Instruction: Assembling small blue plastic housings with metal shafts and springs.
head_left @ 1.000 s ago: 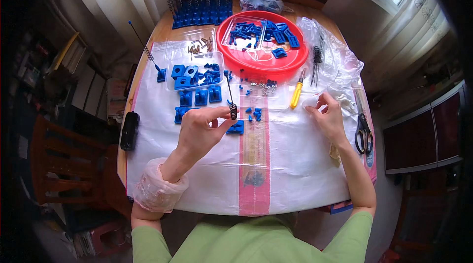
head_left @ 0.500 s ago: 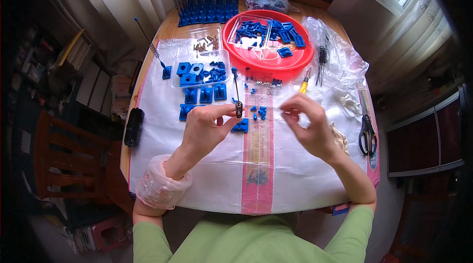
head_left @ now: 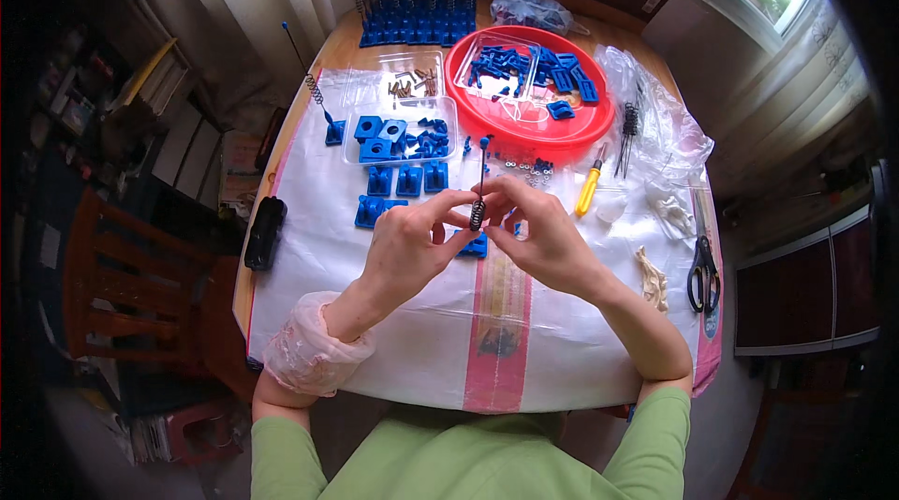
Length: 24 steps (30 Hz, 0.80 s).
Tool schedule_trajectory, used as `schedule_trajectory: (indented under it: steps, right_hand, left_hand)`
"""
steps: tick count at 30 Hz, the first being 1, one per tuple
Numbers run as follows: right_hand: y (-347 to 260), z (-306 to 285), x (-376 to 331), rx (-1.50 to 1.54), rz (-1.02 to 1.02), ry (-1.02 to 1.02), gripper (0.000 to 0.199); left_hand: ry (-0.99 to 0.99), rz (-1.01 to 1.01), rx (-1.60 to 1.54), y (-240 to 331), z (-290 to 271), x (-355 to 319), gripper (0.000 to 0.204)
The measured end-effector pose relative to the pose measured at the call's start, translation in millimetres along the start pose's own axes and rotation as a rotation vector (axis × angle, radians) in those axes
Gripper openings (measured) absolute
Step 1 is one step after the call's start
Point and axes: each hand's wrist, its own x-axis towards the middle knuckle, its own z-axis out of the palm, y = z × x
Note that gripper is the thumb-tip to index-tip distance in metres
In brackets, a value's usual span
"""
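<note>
Between my hands a black coil spring [head_left: 478, 213] stands upright, its straight wire rising to a small blue tip [head_left: 484, 141]. My left hand [head_left: 412, 242] pinches the coil from the left side. From the right, my right hand [head_left: 548, 236] has thumb and fingers closed around the same spring, though its fingertips are partly hidden. Just beneath, a blue plastic base [head_left: 474, 245] lies on the white sheet, partly covered by my fingers. Several finished-looking blue bases [head_left: 408, 181] stand in a row to the left.
A clear tray [head_left: 449, 146] holds blue parts; another has brass-coloured pieces [head_left: 412, 83]. Behind are a red basin [head_left: 599, 130] and a rack of spring pieces [head_left: 417, 27]. A yellow-handled screwdriver [head_left: 587, 192], black scissors [head_left: 702, 277] and a black case [head_left: 266, 234] lie around.
My right hand has moved left and closed in on the spring beside my left hand. My left hand keeps its pinch on the coil. The whole view has shifted slightly.
</note>
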Motion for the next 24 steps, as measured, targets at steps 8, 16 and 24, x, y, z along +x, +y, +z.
schedule_trajectory:
  steps: [8,16,24]
  right_hand:
    - [5.7,4.9,-4.8,-0.05,0.014,-0.047,0.018]
    - [15.3,7.5,-2.7,0.022,0.07,-0.045,0.016]
    - [16.4,8.5,-2.3,-0.004,0.084,-0.065,0.01]
  left_hand:
    - [-0.019,-0.04,-0.006,2.7,-1.8,-1.2,0.049]
    - [-0.011,-0.041,-0.015,-2.8,-0.8,-1.5,0.051]
    - [-0.011,-0.048,-0.039,-2.8,-1.9,-1.5,0.049]
